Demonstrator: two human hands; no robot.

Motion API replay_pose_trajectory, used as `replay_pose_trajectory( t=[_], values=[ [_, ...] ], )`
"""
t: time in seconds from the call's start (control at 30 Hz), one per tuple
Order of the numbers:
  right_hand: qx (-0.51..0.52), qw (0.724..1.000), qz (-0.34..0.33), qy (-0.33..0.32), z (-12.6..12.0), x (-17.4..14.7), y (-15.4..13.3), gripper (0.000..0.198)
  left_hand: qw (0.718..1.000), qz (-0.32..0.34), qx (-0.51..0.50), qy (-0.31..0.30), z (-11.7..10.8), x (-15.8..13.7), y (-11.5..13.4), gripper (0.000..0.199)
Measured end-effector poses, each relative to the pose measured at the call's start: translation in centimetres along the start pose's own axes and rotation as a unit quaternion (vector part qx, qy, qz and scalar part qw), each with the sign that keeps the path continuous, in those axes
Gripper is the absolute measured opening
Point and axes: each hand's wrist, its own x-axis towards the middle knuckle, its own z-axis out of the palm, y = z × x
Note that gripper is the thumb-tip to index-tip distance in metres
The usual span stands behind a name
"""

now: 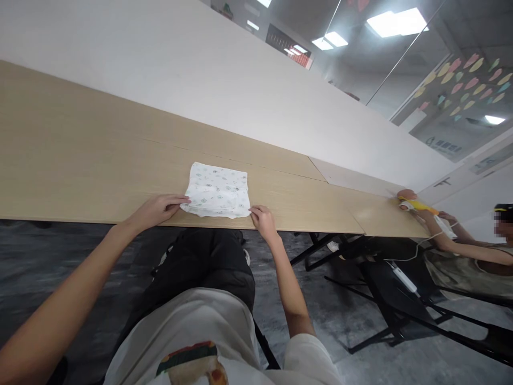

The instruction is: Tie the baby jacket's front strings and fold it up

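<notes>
Fingertips of the left hand (159, 207) pinch the near left corner of a printed cloth (218, 187), lying close to the front of the bench (100, 171); the right hand (264, 220) pinches its near right corner. Uneven pulling could skew or crease the cloth.

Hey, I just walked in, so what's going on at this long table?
Someone at the table has both hands on a white printed cloth. Their left hand and right hand seem to pinch its two near corners, close to the table's front edge. The cloth lies spread out, with a crease running along its near side. Off to the right, another person has their hands at a doll in yellow at the table's far end.
</notes>
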Motion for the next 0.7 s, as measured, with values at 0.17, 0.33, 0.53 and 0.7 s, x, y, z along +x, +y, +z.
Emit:
replay_pose_trajectory(
  t=[0.17, 0.33, 0.53, 0.7],
  values=[
    [0.050, 0.998, -0.031, -0.001, -0.4, -0.1, -0.2, 0.030, 1.000, 0.013, -0.003, 0.009, 0.0, 0.1, -0.3, 0.052],
    [0.069, 0.997, -0.026, -0.016, -0.1, 0.2, 0.0, 0.024, 0.998, 0.053, 0.018, 0.001, 0.1, 0.1, -0.9, 0.061],
    [0.124, 0.992, -0.025, 0.008, -0.6, 0.1, -0.4, 0.026, 0.997, 0.053, 0.058, -0.005, -0.5, 0.2, 0.9, 0.059],
    [0.180, 0.983, -0.004, 0.033, -3.4, 1.1, -1.1, 0.031, 0.993, 0.059, 0.074, 0.066, -2.4, 0.4, 3.3, 0.057]
  ],
)
